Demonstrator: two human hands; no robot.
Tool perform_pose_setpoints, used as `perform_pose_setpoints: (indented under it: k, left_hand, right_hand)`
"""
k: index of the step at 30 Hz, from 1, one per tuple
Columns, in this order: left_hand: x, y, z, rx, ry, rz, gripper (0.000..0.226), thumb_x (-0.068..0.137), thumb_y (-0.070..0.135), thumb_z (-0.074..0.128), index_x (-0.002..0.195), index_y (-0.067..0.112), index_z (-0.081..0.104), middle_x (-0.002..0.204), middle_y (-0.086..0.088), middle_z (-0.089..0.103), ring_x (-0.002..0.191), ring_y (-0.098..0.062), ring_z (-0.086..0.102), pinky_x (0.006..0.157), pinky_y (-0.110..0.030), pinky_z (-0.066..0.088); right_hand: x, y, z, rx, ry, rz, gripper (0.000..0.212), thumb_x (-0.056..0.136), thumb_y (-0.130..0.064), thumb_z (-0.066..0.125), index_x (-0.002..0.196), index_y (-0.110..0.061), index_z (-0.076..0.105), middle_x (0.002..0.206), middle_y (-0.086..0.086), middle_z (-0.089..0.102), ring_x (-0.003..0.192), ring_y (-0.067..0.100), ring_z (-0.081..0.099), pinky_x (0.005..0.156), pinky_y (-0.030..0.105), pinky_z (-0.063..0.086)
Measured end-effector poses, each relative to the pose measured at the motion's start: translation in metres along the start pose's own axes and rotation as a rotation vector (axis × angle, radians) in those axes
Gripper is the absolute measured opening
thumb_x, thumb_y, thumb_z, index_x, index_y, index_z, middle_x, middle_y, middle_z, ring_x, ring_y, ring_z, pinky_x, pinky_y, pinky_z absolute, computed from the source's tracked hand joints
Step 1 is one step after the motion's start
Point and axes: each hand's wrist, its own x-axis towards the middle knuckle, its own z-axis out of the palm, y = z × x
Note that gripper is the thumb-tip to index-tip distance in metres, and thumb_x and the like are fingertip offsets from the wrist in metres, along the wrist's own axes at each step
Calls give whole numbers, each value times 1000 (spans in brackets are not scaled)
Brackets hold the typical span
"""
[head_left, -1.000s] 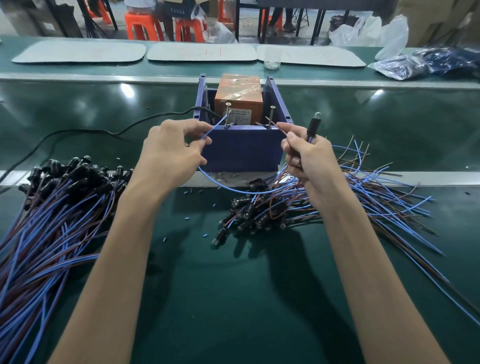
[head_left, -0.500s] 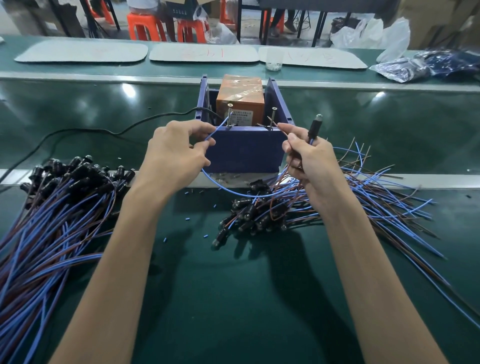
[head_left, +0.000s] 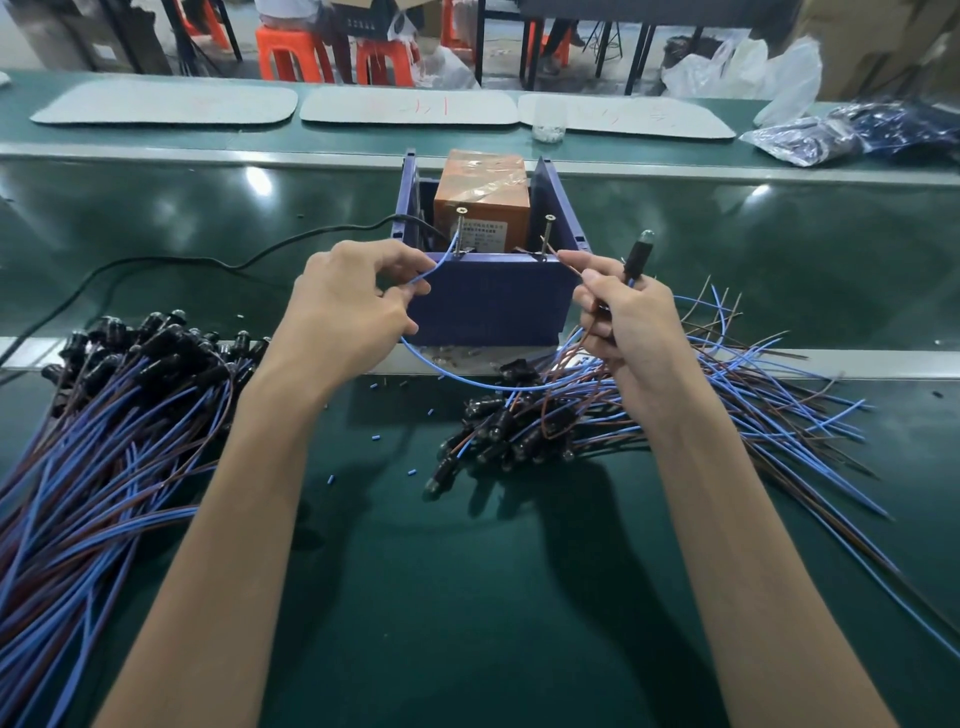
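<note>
My left hand (head_left: 345, 306) pinches the end of a blue wire (head_left: 470, 382), whose tip touches the left upright screw (head_left: 459, 228) on the blue box (head_left: 491, 306). The wire sags in a loop across to my right hand (head_left: 621, 325). That hand grips a black LED holder (head_left: 636, 254) pointing upward and pinches a brown wire (head_left: 569, 267) whose tip reaches the right screw (head_left: 547, 236). An orange block (head_left: 483, 195) sits inside the box.
A large bundle of blue and brown wired holders (head_left: 98, 415) lies at the left, a looser pile (head_left: 649, 415) under my right hand. A black cable (head_left: 208, 260) runs left from the box. Grey mats (head_left: 410, 106) and plastic bags (head_left: 852, 132) lie at the far side.
Both hands stay nearly still at the box; the wire tips remain at the two screws.
</note>
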Motion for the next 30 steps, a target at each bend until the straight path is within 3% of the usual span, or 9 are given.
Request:
perform_pose_setpoints:
  k: [10,16,21,26,30]
  left_hand:
    - [-2,4,-3,23,-42,2,25,92,8,58,97,29,70,84,17,69,54,-3,66,51,-4,37]
    - [-3,5,-4,25,-72,6,26,92,7,58,96,30,70,85,18,69,57,-6,68,71,-21,50]
    - [-3,5,-5,33,-92,-7,27,92,5,57,99,27,71,84,21,67,57,-5,68,59,-4,42]
    - [-4,7,-5,41,-109,-10,28,92,5,57,100,27,71,82,21,66,56,-2,66,63,-3,44]
    - [-4,6,-6,45,-125,-15,29,92,3,56,100,27,72,80,21,67,67,-5,70,64,-6,45]
  right_hand:
    - [-1,-1,0,8,22,3,32,101,-6,37,113,-10,66,61,-6,34,45,3,21,36,11,21]
    - [0,0,-2,13,11,0,32,100,-6,37,110,-10,67,58,-7,35,44,3,21,36,12,20]
    - [0,1,-3,3,11,-5,32,100,-5,37,110,-10,67,57,-7,35,42,2,22,35,12,20]
    - [1,1,-3,9,12,-2,32,99,-5,37,110,-9,67,57,-7,36,41,2,22,34,12,20]
    - [0,1,-3,6,5,-7,32,99,-5,37,110,-9,67,58,-6,36,42,2,22,35,12,21]
